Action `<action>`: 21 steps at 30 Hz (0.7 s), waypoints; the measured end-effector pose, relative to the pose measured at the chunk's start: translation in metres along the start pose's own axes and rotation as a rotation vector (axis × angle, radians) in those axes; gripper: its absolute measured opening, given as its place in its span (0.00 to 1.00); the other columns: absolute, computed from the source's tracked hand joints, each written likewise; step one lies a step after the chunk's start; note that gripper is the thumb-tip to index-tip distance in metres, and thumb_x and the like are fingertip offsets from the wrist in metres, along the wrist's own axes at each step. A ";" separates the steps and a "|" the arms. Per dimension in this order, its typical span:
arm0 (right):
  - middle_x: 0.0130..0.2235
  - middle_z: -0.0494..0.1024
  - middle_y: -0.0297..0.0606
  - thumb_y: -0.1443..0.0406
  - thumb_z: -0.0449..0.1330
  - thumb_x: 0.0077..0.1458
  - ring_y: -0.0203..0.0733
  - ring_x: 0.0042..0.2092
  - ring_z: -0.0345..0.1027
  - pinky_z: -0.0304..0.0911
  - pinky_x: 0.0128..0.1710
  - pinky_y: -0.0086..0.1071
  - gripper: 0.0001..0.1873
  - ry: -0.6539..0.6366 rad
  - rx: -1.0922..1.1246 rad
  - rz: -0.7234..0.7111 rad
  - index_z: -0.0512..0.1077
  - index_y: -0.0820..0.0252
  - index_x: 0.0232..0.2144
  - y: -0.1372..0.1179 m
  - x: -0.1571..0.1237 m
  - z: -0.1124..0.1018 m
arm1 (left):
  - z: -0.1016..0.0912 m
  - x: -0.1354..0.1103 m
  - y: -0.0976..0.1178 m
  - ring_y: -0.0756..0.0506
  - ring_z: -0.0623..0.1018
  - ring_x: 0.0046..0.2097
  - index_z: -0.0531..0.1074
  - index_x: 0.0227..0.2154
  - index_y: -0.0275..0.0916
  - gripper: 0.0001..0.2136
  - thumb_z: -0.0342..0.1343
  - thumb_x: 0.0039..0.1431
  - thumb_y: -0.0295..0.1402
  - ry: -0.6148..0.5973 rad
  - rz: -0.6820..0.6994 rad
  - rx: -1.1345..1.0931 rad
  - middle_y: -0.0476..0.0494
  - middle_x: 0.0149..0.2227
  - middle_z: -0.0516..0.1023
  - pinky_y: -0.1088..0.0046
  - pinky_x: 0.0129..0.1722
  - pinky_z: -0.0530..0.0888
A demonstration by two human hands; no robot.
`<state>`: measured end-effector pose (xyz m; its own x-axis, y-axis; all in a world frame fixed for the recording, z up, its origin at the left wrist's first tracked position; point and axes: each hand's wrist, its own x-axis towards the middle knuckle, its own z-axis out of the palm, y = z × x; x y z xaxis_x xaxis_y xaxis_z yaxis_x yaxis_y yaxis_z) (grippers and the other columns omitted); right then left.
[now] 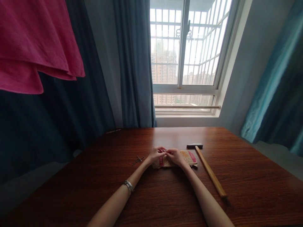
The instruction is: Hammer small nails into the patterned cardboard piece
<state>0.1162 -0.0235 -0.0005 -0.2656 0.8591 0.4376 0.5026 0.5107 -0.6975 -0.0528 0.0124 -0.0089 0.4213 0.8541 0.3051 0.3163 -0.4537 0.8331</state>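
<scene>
A flat cream piece with pink and orange bands and many small holes (188, 156) lies on the wooden table (151, 195). My left hand (156, 154) is over its left part, fingers pinched together. Close beside it, my right hand (174, 156) also has its fingertips pressed together, above the middle of the piece. Between the fingertips there is something small and reddish, too small to name. Part of the patterned piece is hidden under both hands. Several thin nails (138, 160) lie crossed to the left of my left hand.
A hammer (211, 173) with a wooden handle and dark head lies right of the patterned piece. A small dark object (194, 166) pokes out at the piece's right edge. Behind the table are a barred window (181, 86) and blue curtains (134, 63). Pink cloth (40, 41) hangs upper left.
</scene>
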 end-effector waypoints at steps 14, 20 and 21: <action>0.26 0.76 0.38 0.59 0.52 0.50 0.36 0.28 0.65 0.58 0.29 0.26 0.16 -0.003 0.000 -0.013 0.76 0.62 0.26 0.002 0.000 -0.001 | 0.001 0.002 0.000 0.49 0.73 0.31 0.73 0.31 0.34 0.11 0.57 0.45 0.35 0.022 0.013 0.011 0.45 0.28 0.75 0.77 0.30 0.69; 0.25 0.75 0.38 0.61 0.53 0.50 0.35 0.27 0.64 0.57 0.28 0.26 0.14 0.005 -0.010 -0.034 0.76 0.63 0.25 0.001 -0.001 -0.003 | -0.002 0.001 -0.001 0.49 0.73 0.33 0.74 0.31 0.34 0.11 0.56 0.46 0.36 -0.002 0.036 -0.023 0.44 0.30 0.76 0.76 0.32 0.69; 0.24 0.75 0.37 0.61 0.53 0.50 0.35 0.27 0.63 0.57 0.28 0.25 0.14 0.006 -0.014 -0.037 0.76 0.63 0.25 0.001 -0.001 -0.003 | -0.002 0.001 0.000 0.49 0.73 0.33 0.74 0.31 0.33 0.11 0.56 0.46 0.36 0.000 0.032 -0.029 0.44 0.30 0.76 0.76 0.32 0.68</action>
<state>0.1189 -0.0240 0.0000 -0.2792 0.8395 0.4661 0.5039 0.5413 -0.6732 -0.0543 0.0134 -0.0079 0.4307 0.8392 0.3319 0.2781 -0.4733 0.8358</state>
